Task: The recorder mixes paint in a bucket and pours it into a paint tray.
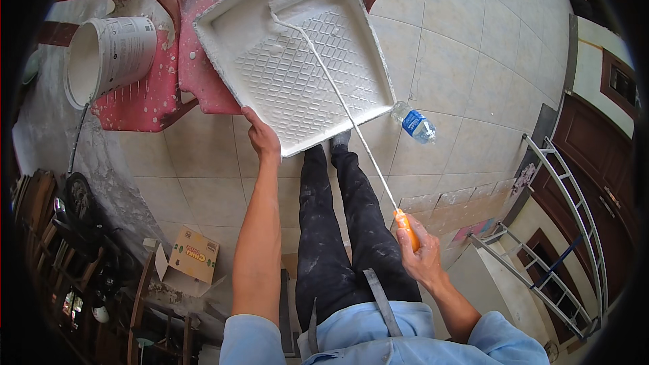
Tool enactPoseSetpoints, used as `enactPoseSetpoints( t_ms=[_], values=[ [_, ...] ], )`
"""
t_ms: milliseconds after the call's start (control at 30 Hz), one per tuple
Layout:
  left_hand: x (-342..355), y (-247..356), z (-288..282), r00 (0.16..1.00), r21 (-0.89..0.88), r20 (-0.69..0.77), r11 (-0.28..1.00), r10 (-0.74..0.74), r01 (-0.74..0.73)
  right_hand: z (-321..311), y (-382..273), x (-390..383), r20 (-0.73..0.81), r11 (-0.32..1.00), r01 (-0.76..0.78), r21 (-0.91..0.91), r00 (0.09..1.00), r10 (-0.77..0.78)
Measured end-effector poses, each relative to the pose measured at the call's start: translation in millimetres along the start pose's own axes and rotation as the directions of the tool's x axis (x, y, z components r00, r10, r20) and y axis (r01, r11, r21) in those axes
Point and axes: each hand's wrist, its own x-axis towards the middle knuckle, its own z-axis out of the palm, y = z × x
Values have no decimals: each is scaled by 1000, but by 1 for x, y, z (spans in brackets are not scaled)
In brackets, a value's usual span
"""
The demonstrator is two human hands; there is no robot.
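Observation:
My left hand grips the near left corner of a large white paint tray. The tray has a ribbed ramp and is coated with white paint. In my right hand, fingers are wrapped round the orange handle of a paint roller. Its long thin rod crosses the tray to the white-coated roller head, which lies in the deep far end. Under the tray's left side is a paint-spattered red plastic chair.
On another red seat at the left, a white bucket lies tilted. A water bottle lies by the tray's right corner. An open cardboard box stands at lower left, near a dark motorcycle. A metal ladder leans at right.

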Motion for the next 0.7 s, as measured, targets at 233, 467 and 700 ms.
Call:
enactPoseSetpoints(
  t_ms=[233,467,700],
  values=[
    [5,-7,0,992,52,-120,998,32,-26,-10,13,-8,6,999,41,-35,999,-41],
    [1,-1,2,999,29,-17,999,-31,32,1,2,7,25,1000,1,-6,1000,-1],
    [0,2,-4,999,13,3,999,-38,38,-16,25,-4,5,996,73,-59,997,-73]
  ],
)
